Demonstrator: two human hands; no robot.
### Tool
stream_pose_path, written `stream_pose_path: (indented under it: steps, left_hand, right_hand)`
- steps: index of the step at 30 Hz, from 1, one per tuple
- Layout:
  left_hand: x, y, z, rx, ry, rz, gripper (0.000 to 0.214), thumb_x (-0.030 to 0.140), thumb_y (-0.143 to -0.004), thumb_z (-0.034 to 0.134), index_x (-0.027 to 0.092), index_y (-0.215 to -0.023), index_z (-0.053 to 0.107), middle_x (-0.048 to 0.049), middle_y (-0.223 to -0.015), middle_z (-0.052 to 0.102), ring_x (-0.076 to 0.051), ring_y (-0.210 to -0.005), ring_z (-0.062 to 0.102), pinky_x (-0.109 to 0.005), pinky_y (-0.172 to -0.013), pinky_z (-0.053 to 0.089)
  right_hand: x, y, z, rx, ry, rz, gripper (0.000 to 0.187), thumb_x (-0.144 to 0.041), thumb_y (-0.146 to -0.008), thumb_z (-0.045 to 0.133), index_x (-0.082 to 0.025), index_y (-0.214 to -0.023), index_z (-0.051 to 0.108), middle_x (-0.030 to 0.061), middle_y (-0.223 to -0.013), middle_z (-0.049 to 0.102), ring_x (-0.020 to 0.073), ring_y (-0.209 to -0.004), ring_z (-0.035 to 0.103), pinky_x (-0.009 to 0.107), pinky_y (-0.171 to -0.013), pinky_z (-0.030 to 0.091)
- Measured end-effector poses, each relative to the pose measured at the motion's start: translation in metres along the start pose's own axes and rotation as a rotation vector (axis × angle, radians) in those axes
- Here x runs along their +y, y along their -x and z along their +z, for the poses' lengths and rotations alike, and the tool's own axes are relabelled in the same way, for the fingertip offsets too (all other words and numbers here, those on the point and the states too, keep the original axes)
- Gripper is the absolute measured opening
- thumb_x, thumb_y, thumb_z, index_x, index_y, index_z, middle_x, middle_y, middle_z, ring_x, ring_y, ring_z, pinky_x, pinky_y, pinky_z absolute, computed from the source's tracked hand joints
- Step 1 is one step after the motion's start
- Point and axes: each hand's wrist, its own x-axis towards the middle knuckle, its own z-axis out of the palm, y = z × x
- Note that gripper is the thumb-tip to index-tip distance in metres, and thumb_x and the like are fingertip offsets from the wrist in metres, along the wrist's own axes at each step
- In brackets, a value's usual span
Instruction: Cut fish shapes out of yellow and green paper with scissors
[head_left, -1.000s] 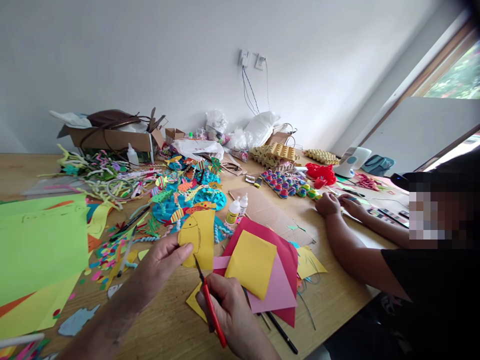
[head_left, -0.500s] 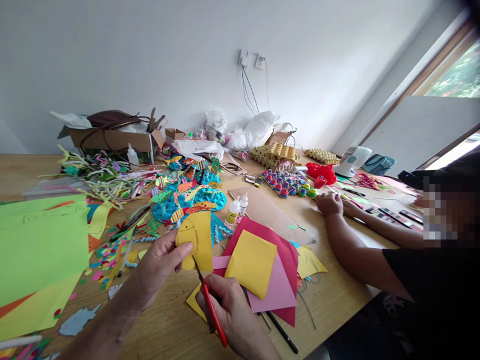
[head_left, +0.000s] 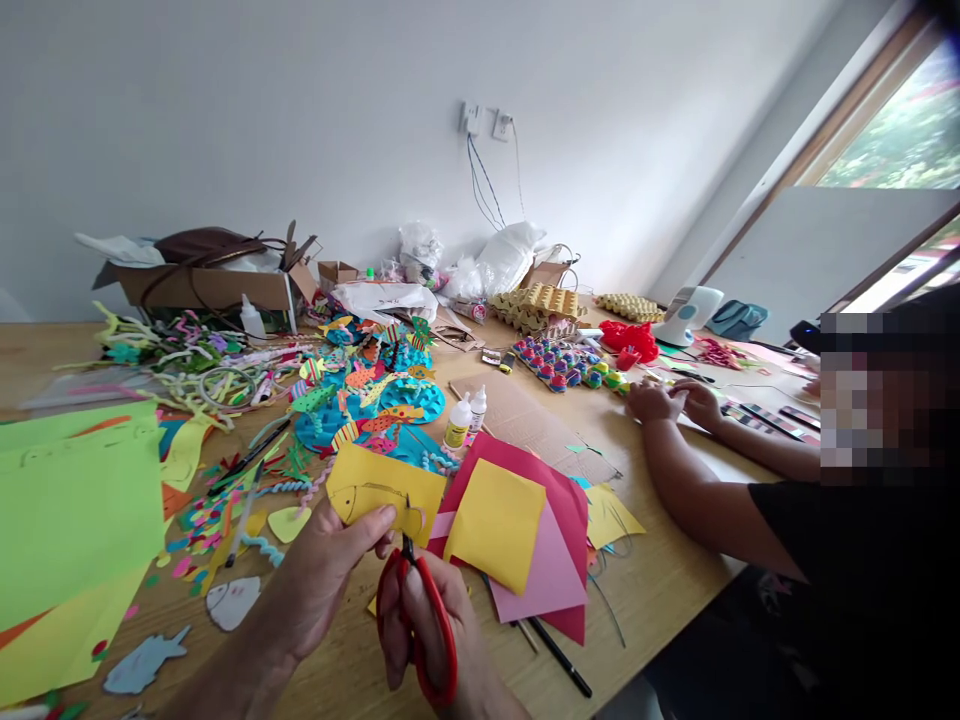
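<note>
My left hand (head_left: pixel 341 555) pinches a piece of yellow paper (head_left: pixel 420 488) between thumb and fingers. A fish outline is drawn on the paper in dark pen, its head at the left. In my right hand (head_left: pixel 442 620) is a pair of red-handled scissors (head_left: pixel 442 625), their handles spread. The dark blades reach the lower edge of the paper, near the tail of the drawing, with one blade showing in front of it. On the table left of my left forearm lie a white paper fish (head_left: pixel 232 602) and a blue-grey paper fish (head_left: pixel 146 662).
Right of my hands lie stacked red, pink and yellow sheets (head_left: pixel 499 520) and a black pencil (head_left: pixel 561 660). Glue bottles (head_left: pixel 457 424), blue egg-carton pieces with paper fish (head_left: pixel 375 400), and green sheets (head_left: pixel 75 530) surround them. A co-worker's arms (head_left: pixel 697 490) rest on the table at the right.
The yellow paper has turned from upright to lying sideways. The scissors' handles have spread apart, and my right hand has rolled with them. The view has shifted slightly; the co-worker's hands have moved a little.
</note>
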Motion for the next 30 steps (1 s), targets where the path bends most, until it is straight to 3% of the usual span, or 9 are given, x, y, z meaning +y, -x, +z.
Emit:
stream_pose_path:
  steps: [8,19,30]
  left_hand:
    - [-0.004,0.0,0.005,0.034,0.053,0.026,0.014,0.026,-0.063,0.074,0.019,-0.066,0.063,0.0055,-0.057,0.062,-0.013,-0.056,0.055,-0.025,-0.06,0.048]
    - [-0.012,0.0,0.004,0.063,0.139,0.025,0.006,0.02,-0.066,0.074,0.022,-0.07,0.07,0.0079,-0.068,0.069,-0.011,-0.062,0.061,-0.021,-0.066,0.05]
    - [-0.02,-0.002,0.005,0.085,0.218,0.042,0.016,0.021,-0.063,0.079,0.023,-0.077,0.071,0.008,-0.07,0.07,-0.01,-0.063,0.062,-0.019,-0.064,0.051]
  right_hand:
    - [-0.007,-0.002,0.003,0.04,-0.011,0.005,0.055,-0.072,-0.077,0.044,-0.018,-0.065,0.048,-0.0077,-0.034,0.037,0.0067,-0.03,0.033,0.017,-0.035,0.025]
    - [-0.002,-0.004,0.001,0.058,-0.006,-0.038,0.053,-0.069,-0.08,0.044,-0.018,-0.066,0.048,-0.0076,-0.034,0.039,0.0056,-0.028,0.03,0.017,-0.032,0.023]
    - [-0.001,-0.005,0.002,0.075,-0.015,-0.088,0.05,-0.064,-0.084,0.044,-0.017,-0.065,0.048,-0.008,-0.033,0.038,0.0045,-0.025,0.026,0.017,-0.031,0.019]
